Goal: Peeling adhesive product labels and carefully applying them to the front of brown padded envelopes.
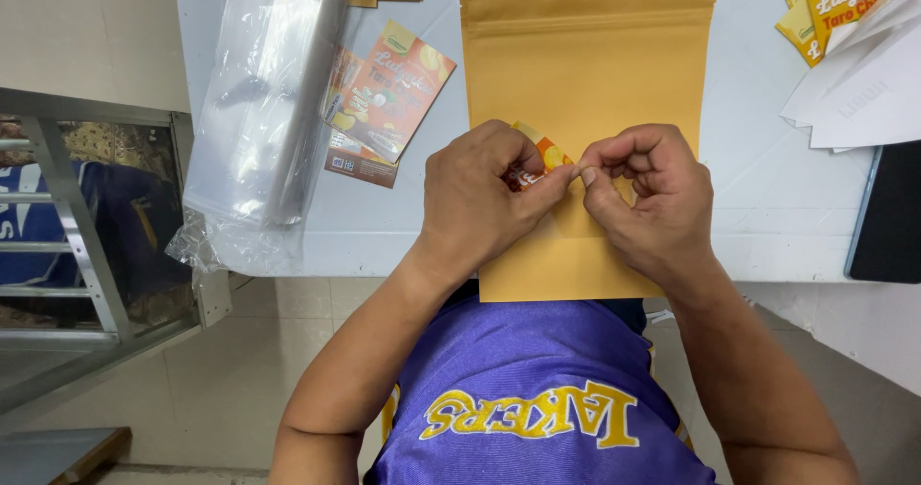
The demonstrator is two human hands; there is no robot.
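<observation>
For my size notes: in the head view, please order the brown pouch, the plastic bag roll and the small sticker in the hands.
1. Brown pouch
2. Plastic bag roll
3. Small sticker, mostly hidden by both hands' fingers

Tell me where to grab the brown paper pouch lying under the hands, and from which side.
Take the brown pouch by its bottom edge, which juts over the table rim toward the person. It lies flat, so only that overhang lets fingers get underneath. The left hand and right hand pinch a small orange sticker above its middle.
</observation>
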